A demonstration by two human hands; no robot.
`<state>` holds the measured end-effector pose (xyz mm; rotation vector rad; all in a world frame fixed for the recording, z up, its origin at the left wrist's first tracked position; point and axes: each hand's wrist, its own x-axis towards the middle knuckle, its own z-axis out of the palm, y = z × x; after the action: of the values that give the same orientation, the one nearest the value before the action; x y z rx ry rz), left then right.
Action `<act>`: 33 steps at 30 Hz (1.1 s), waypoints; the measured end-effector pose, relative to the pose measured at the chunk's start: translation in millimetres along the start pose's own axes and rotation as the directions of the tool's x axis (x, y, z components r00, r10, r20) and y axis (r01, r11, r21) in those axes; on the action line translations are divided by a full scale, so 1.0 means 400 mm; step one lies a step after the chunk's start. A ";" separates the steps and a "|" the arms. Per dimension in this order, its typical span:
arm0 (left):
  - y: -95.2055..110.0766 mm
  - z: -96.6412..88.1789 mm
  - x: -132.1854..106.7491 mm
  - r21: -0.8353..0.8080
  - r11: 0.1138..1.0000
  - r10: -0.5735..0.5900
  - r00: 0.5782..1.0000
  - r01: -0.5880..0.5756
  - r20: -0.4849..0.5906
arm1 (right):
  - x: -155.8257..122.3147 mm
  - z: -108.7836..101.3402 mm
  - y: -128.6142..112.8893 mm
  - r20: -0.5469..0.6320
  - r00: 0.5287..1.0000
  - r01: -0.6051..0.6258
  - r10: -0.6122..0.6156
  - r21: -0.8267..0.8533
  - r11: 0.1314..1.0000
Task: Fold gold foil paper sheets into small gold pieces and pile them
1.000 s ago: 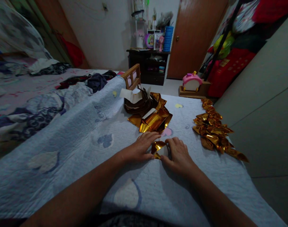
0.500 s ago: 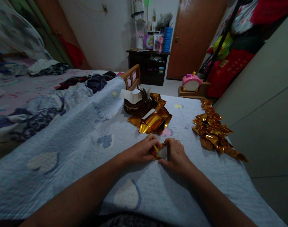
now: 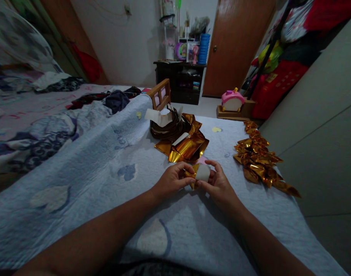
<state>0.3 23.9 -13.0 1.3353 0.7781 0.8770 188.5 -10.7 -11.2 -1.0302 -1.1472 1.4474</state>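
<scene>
Between my hands is a small piece of folded gold foil paper (image 3: 203,173), its pale inner side facing up and a strip of gold at its left. My left hand (image 3: 177,177) pinches the gold left part between thumb and fingers. At the right edge my right hand (image 3: 217,180) grips with the thumb below, its index finger raised a little. Just beyond the hands lie loose gold foil sheets (image 3: 189,147), beside a dark, curled stack of paper (image 3: 165,128) with whitish flaps. A row of folded gold foil pieces (image 3: 257,157) lies at the right.
A pale blue quilt with heart shapes (image 3: 100,195) covers the bed. A wooden bed rail (image 3: 160,94) stands behind the paper stack. Rumpled clothes (image 3: 116,100) lie on the left. A white cabinet (image 3: 316,145) flanks the right side; a pink toy (image 3: 233,100) sits past the bed's far edge.
Both hands have lifted the foil piece slightly off the quilt and tilted it, so more of its pale side shows. My right index finger has spread away from the paper.
</scene>
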 end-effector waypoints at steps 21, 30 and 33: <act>0.028 0.041 -0.049 0.919 0.371 0.034 0.991 -0.132 0.129 | -0.009 -0.019 0.021 0.112 0.953 0.243 -0.282 -0.839 0.486; 0.000 0.023 -0.036 0.877 0.371 0.180 0.950 -0.304 0.254 | 0.010 -0.035 0.047 0.065 0.952 0.197 -0.300 -0.880 0.432; -0.005 0.024 -0.037 0.882 0.342 0.186 0.943 -0.325 0.275 | 0.020 -0.034 0.050 0.039 0.963 0.158 -0.266 -0.884 0.441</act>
<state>1.9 6.1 -14.2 2.5837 1.0262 0.5362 196.7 -2.3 -33.5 -1.5525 -1.9504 0.4741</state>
